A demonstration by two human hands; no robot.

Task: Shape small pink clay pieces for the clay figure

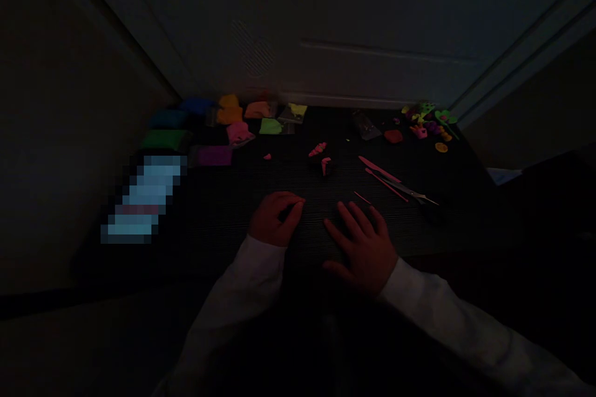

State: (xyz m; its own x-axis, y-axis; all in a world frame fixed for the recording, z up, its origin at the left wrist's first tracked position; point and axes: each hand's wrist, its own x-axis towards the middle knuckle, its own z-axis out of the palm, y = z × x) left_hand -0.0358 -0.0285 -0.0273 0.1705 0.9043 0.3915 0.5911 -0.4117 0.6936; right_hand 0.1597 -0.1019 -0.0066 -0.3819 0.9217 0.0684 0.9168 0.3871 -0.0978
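Observation:
In the dim head view, my left hand rests at the near part of the dark table, thumb and forefinger tips pinched together; anything between them is too small or dark to make out. Beside it, my right hand lies palm down with spread fingers and holds nothing. A thin pink strand lies just beyond its fingertips. Farther off are a twisted pink piece, a small dark piece with pink on it and a little pink lump.
Pink tools and scissors lie to the right. Small colourful flower-like figures stand at the back right. Several coloured soft packets, among them a purple one, line the back left, near a bright pixelated screen. A pale panel rises behind.

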